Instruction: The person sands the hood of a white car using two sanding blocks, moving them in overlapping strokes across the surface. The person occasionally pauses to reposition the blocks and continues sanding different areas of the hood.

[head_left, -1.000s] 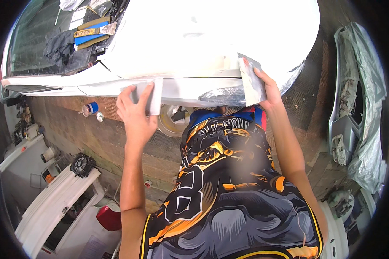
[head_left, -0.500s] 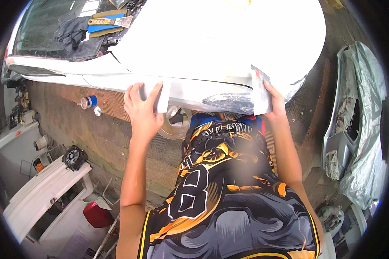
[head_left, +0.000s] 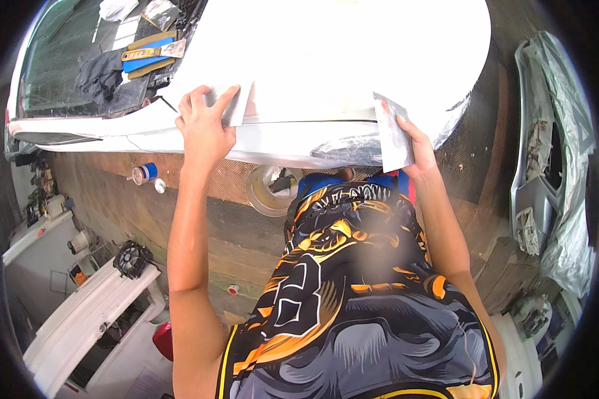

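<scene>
My left hand (head_left: 205, 130) is closed on a pale flat spreader-like piece (head_left: 237, 110) and holds it at the edge of the white car hood (head_left: 313, 60). Its fingers reach over the piece, so I cannot tell how firmly it meets the paint. On the right, my right hand (head_left: 419, 149) pinches a thin grey rectangular plate (head_left: 395, 138) by its right edge, the thumb on its face. A small reddish smear marks the plate's top. Behind the plate is the plastic-covered headlight (head_left: 349, 150).
A yellow-handled scraper (head_left: 146, 52) lies on blue and brown pads by the windshield. Below the fender stand a round tub (head_left: 267, 193) and a blue-labelled can (head_left: 144, 173). A plastic-draped bumper (head_left: 532, 146) stands at right; a white panel (head_left: 90, 312) lies at lower left.
My left hand has moved up and slightly left with the pale piece, from the fender side to the hood edge. The grey plate in my right hand has shifted slightly left and tilted.
</scene>
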A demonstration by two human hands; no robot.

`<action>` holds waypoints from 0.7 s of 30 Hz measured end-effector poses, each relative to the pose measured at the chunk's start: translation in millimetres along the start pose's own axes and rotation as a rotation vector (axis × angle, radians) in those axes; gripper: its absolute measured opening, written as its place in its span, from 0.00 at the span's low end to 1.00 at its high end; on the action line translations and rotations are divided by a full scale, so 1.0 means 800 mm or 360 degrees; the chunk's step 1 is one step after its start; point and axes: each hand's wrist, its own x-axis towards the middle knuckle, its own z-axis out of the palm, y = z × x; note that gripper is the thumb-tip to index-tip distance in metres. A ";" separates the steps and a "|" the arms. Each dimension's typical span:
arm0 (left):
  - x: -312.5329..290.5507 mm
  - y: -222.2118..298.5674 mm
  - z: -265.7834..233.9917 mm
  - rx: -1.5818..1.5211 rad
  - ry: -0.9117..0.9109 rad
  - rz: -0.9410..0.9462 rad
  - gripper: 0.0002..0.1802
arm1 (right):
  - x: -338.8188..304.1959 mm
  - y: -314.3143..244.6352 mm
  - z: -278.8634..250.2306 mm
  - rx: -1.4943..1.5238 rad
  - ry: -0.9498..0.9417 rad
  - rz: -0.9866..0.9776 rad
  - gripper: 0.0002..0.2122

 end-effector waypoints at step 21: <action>0.028 0.085 0.016 0.0049 -0.0087 -0.0003 0.44 | -0.007 -0.002 0.000 0.0024 0.0015 0.0013 0.27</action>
